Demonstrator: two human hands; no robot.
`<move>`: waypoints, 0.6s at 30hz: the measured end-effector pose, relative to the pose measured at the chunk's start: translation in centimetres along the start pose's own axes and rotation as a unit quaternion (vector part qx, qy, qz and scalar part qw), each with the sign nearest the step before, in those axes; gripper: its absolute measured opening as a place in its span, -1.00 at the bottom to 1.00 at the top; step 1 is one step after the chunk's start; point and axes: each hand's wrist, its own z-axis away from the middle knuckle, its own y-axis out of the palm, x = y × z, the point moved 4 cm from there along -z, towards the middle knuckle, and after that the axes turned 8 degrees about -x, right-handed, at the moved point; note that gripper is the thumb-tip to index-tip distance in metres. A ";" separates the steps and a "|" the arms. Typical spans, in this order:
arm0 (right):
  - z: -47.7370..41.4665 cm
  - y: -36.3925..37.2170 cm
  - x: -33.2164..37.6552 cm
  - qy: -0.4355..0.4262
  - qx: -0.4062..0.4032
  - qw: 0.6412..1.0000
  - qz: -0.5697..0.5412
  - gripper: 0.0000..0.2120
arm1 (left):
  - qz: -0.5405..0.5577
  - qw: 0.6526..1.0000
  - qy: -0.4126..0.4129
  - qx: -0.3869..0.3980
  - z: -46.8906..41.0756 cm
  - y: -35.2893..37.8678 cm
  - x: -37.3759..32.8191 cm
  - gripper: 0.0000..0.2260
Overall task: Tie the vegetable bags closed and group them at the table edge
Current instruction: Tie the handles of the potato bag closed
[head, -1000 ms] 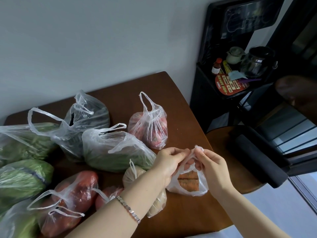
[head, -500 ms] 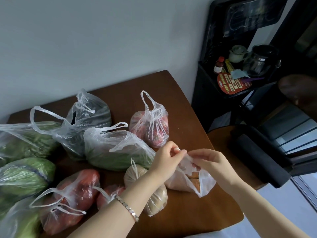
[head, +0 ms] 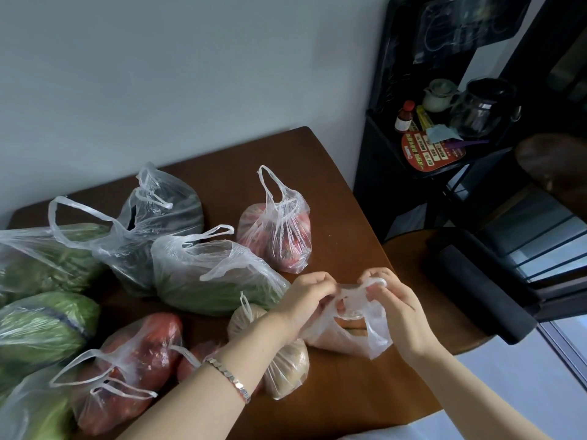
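Brown wooden table [head: 343,242] against a grey wall [head: 190,74], dark shelf unit [head: 444,138] to the right. The carrot bag [head: 352,339] sits near the table's front right corner, just beside the potato bag [head: 286,363]. The left hand [head: 305,296] pinches one handle and the right hand [head: 397,309] pinches the other loop, fingers curled. The handles are drawn together over the mouth, likely to cross them into a knot. The bag's base rests on the table, so the plastic stays slack enough to tie. The mouth points up. The orange contents lie flat, long axis roughly left-right, though the plastic blurs it. Tomato bag [head: 279,239] and greens bag [head: 216,281] wait behind, handles loose.
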 end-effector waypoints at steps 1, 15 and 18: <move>0.0 -0.2 0.2 -0.020 -0.033 0.999 -0.006 -0.80 | -0.016 1.000 0.008 -0.012 0.0 -0.2 -0.3 -0.92; -3.1 -2.6 -3.5 0.265 -0.146 0.885 -0.354 -0.56 | 0.478 0.855 -0.116 -0.166 -2.2 -1.8 1.0 -0.79; -3.7 -5.1 -6.7 0.320 -0.202 0.896 -0.232 -0.69 | 0.496 0.835 -0.140 -0.195 -3.4 -3.4 2.6 -0.72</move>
